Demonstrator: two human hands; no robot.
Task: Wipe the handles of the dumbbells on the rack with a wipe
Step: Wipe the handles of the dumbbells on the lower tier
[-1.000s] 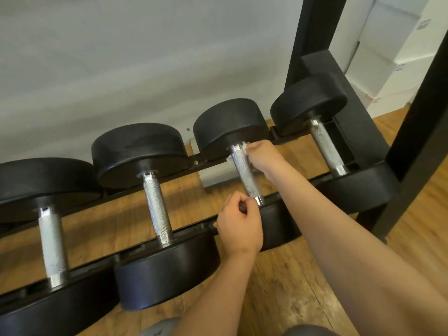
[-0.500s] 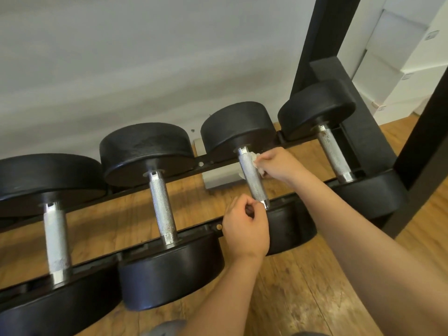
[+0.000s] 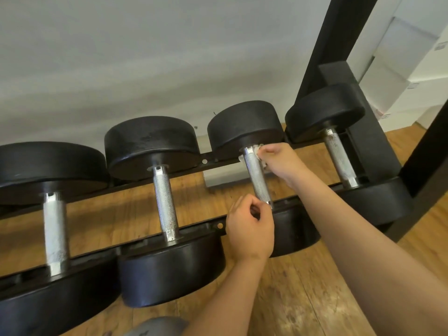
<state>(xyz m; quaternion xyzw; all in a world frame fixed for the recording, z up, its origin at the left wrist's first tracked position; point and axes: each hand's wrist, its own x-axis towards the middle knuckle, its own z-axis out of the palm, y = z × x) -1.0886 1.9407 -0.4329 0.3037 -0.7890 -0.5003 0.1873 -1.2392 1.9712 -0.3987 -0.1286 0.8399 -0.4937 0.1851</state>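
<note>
The white wipe (image 3: 256, 151) was at the far end of the handle (image 3: 258, 178) of the third dumbbell (image 3: 244, 124) from the left, just under its far black head. The right hand (image 3: 281, 161) pinched the wipe with curled fingers and pressed it on the right side of this handle. The left hand (image 3: 249, 231) was at the near end of the same handle, with its fingers curled narrow. I could not tell if they really gripped the metal or only touched it.

The dumbbell lay across the two rails of the black rack (image 3: 213, 226), between its neighbours. To its left lay the second dumbbell (image 3: 164, 202) and the first dumbbell (image 3: 54, 229), to its right the fourth dumbbell (image 3: 340, 158), all with bare metal handles. Under the rack was a wooden floor (image 3: 303, 299), behind it a pale wall (image 3: 145, 57), and a black post (image 3: 324, 44) stood at the right.
</note>
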